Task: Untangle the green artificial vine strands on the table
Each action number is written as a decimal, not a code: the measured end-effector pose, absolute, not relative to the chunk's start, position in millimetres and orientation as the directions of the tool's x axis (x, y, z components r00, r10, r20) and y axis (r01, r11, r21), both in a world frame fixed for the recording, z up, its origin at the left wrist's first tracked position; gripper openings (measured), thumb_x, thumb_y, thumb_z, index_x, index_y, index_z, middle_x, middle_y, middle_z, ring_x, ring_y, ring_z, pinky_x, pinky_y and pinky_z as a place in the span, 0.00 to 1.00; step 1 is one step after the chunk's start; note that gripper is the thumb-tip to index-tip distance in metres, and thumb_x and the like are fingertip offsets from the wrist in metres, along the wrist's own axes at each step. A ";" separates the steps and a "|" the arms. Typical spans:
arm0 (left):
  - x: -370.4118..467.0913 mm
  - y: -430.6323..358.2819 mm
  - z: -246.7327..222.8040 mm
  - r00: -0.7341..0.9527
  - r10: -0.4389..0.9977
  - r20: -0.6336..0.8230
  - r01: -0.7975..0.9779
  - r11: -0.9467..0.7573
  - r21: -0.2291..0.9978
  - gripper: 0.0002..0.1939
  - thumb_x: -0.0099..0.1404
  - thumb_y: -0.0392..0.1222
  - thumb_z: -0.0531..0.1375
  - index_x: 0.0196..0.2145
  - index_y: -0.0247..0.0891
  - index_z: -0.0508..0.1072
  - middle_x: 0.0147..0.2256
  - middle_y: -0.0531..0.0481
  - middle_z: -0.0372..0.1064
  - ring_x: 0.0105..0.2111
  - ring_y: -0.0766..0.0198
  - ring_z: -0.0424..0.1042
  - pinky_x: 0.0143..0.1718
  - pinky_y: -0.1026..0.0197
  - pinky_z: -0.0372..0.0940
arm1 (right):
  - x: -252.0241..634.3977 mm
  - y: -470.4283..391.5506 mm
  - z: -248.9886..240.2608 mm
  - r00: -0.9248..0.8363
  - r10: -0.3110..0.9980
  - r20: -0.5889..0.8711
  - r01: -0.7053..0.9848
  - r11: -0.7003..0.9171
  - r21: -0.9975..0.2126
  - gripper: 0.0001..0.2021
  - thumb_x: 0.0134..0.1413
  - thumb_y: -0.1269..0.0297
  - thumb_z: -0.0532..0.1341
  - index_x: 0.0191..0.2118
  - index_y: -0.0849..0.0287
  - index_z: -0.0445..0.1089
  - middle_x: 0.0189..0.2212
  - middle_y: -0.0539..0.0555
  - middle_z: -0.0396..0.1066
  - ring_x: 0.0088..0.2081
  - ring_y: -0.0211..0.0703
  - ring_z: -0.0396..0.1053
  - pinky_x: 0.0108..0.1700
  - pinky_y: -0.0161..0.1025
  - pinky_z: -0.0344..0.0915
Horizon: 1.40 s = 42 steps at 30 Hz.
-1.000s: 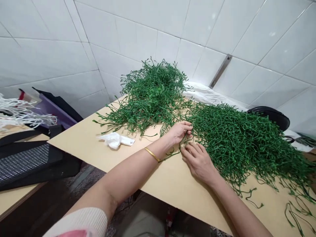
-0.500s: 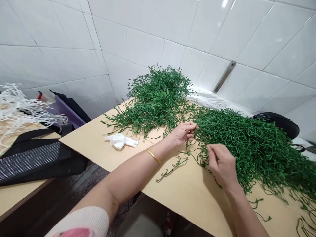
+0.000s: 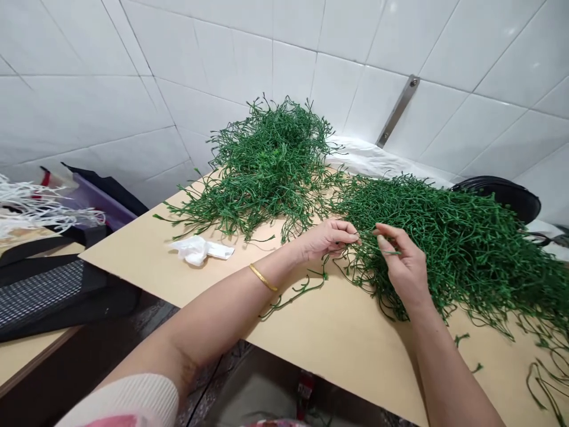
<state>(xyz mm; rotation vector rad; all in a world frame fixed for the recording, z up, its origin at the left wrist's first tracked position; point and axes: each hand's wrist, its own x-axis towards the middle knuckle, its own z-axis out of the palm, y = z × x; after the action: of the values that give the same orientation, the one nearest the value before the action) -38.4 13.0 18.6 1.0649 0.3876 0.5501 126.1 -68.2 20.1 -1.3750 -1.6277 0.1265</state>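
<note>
Two heaps of thin green plastic stems lie on the tan board, one at the back (image 3: 275, 160) and a larger one at the right (image 3: 462, 249). My left hand (image 3: 331, 238) is closed in a pinch on a green stem at the near-left edge of the right heap. Just right of it, my right hand (image 3: 404, 258) has its thumb and forefinger close together, with a short green piece showing at the thumb. A loose green strand (image 3: 302, 290) lies beside my left wrist.
A crumpled white tissue (image 3: 195, 249) lies on the tan board (image 3: 146, 261). White strands (image 3: 40, 207) and a black mesh bag (image 3: 48, 290) are at the left. A black round object (image 3: 502, 193) stands behind the right heap, near the tiled wall.
My right hand has risen towards my left fingertips, and its thumb and forefinger now show a green piece. The view has shifted, moving the heaps slightly left and up.
</note>
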 end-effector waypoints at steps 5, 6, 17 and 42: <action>-36.3 11.1 19.2 0.727 0.686 -0.034 -0.228 0.288 0.930 0.11 0.50 0.38 0.62 0.33 0.34 0.70 0.14 0.62 0.50 0.13 0.78 0.45 0.14 0.69 0.41 | 127.9 -70.0 11.9 -0.035 0.800 0.599 0.754 0.414 -0.509 0.07 0.53 0.68 0.54 0.34 0.57 0.69 0.29 0.53 0.68 0.34 0.42 0.64 0.39 0.41 0.61; -35.9 10.9 19.3 0.714 0.699 -0.040 -0.222 0.281 0.934 0.11 0.50 0.39 0.62 0.34 0.33 0.71 0.14 0.61 0.50 0.13 0.78 0.45 0.14 0.69 0.41 | 127.2 -70.1 12.1 -0.035 0.803 0.595 0.751 0.414 -0.515 0.07 0.54 0.68 0.54 0.32 0.57 0.69 0.28 0.52 0.67 0.33 0.41 0.64 0.38 0.41 0.61; -29.3 11.0 12.7 0.630 0.774 -0.060 -0.214 0.247 0.945 0.06 0.48 0.37 0.63 0.23 0.33 0.68 0.13 0.60 0.53 0.12 0.78 0.48 0.14 0.68 0.41 | 120.3 -64.4 3.9 -0.064 0.775 0.628 0.773 0.437 -0.460 0.12 0.50 0.61 0.59 0.42 0.56 0.67 0.37 0.55 0.69 0.41 0.46 0.64 0.45 0.46 0.62; -25.2 7.9 5.2 0.700 0.705 -0.112 -0.084 0.237 0.968 0.05 0.50 0.37 0.59 0.24 0.34 0.66 0.13 0.59 0.53 0.12 0.77 0.47 0.15 0.68 0.42 | 120.8 -63.4 -1.8 -0.045 0.921 0.387 0.574 0.341 -0.744 0.15 0.51 0.67 0.57 0.46 0.59 0.66 0.40 0.55 0.71 0.40 0.41 0.68 0.45 0.41 0.64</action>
<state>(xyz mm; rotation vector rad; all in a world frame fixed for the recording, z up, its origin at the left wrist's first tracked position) -25.2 7.9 5.2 1.2223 0.6131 0.5897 120.8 -63.4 -1.8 -1.3407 -1.7302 0.4977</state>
